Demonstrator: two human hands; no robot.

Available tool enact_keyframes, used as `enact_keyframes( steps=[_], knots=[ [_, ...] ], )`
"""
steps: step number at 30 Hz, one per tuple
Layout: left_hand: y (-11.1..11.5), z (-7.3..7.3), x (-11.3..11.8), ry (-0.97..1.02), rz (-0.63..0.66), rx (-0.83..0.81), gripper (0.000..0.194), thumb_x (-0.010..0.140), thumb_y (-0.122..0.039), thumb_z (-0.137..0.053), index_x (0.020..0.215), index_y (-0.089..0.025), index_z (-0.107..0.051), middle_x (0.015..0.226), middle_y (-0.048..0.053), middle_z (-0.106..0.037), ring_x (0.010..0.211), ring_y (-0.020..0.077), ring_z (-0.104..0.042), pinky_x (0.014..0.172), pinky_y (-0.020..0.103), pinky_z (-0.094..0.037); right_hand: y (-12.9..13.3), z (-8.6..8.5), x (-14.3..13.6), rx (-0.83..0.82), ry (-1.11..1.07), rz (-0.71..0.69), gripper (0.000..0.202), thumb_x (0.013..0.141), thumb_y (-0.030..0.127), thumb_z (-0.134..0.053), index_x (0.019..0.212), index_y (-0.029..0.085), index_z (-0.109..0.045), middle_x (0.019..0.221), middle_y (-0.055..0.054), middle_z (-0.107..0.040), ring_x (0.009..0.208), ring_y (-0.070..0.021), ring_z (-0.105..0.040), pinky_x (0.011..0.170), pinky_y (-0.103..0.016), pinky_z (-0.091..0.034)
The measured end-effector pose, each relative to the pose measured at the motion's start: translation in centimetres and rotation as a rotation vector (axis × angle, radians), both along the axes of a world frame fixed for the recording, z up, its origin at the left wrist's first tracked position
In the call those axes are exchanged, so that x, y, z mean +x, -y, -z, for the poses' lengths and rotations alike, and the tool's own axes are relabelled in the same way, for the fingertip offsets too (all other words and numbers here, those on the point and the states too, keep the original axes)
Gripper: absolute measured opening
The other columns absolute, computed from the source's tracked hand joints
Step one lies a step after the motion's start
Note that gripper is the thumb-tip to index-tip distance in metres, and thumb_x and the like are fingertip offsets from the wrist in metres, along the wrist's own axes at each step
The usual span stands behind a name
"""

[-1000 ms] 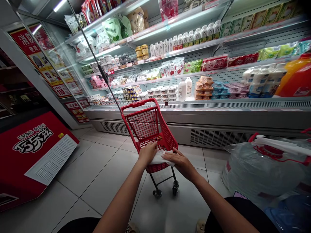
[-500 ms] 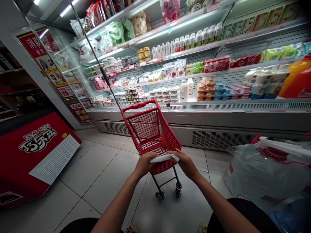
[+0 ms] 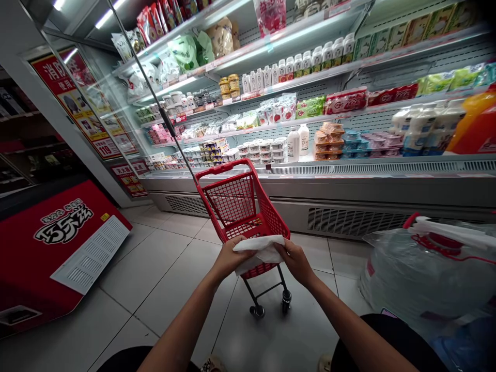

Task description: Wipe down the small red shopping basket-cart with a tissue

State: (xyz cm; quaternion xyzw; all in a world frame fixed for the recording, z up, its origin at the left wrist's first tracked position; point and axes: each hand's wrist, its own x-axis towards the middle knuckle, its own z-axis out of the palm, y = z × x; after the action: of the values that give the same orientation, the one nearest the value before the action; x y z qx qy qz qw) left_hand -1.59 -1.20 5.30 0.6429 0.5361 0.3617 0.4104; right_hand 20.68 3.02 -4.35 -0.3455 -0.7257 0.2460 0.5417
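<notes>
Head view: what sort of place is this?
Probably a supermarket or grocery shop: a red shopping cart stands before a long display fridge, with white bottles among its stock.

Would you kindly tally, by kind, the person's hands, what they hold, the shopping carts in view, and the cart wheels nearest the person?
Hands (left hand, right hand): 2
White cloth: 1
Red shopping cart: 1
Nearest cart wheels: 2
Total: 6

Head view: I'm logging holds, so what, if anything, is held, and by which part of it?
A white cloth or tissue, held by its opposite ends: the left grip has its left end, the right grip its right end.
</notes>
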Motion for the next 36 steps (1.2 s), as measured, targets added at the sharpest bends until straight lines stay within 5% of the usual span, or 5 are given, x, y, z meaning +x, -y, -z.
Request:
enact_keyframes(
  steps=[5,10,21,32,36],
  knots=[
    [0.4,-1.3,-1.3,0.136,-0.01,-0.126,0.04,0.075,-0.047,-0.078,0.098,-0.018,-0.063,0.091,0.004,-0.071,0.08,0.0195,-0.066,0.068,0.028,-0.051,-0.6,0.0,0.2,0.082,0.059,0.03,0.03,0.105,0.04,-0.048,0.112,0.025,-0.073,0.107,-0.006,-0.079,0.107,-0.0266,-0.072,0.103,-0.046,-0.055],
    [0.8,-2.3,-2.6,-0.054,-0.491,0.269,0.032,0.089,-0.035,-0.062,0.117,-0.021,-0.058,0.1,0.004,-0.074,0.084,0.0212,-0.071,0.069,0.029,-0.055,-0.6,-0.1,1.4,0.142,0.254,0.173,0.037,0.108,0.033,-0.039,0.139,0.026,-0.059,0.136,-0.007,-0.069,0.134,-0.0251,-0.058,0.12,-0.052,-0.038],
    [2.8,10.9,8.5,-1.143,-0.34,0.651,0.076,0.092,-0.007,-0.043,0.164,-0.011,-0.019,0.169,0.016,-0.029,0.158,0.0304,-0.024,0.125,0.073,-0.008,1.2,2.8,-0.1,0.194,0.693,0.248,0.088,0.089,0.02,-0.052,0.167,0.022,-0.011,0.17,-0.009,-0.029,0.159,-0.0281,-0.017,0.125,-0.055,-0.024],
    [4.7,9.0,0.7,-1.325,-0.087,0.885,0.066,0.102,-0.01,-0.04,0.164,-0.028,-0.026,0.168,0.002,-0.031,0.156,0.0189,-0.03,0.13,0.059,0.0,1.0,2.3,1.5,0.229,0.765,0.161,0.09,0.09,0.015,-0.05,0.167,0.031,-0.008,0.169,-0.004,-0.033,0.156,-0.0258,-0.026,0.123,-0.054,-0.027],
    [6.6,8.0,-0.7,-1.35,-0.15,0.718,0.086,0.092,0.006,-0.036,0.164,-0.035,-0.017,0.168,-0.001,-0.031,0.156,0.0211,-0.029,0.122,0.06,-0.035,1.3,2.1,0.9,0.223,0.758,0.128,0.089,0.091,0.015,-0.049,0.167,0.032,-0.007,0.169,-0.002,-0.032,0.157,-0.0248,-0.025,0.124,-0.053,-0.027]
  ],
)
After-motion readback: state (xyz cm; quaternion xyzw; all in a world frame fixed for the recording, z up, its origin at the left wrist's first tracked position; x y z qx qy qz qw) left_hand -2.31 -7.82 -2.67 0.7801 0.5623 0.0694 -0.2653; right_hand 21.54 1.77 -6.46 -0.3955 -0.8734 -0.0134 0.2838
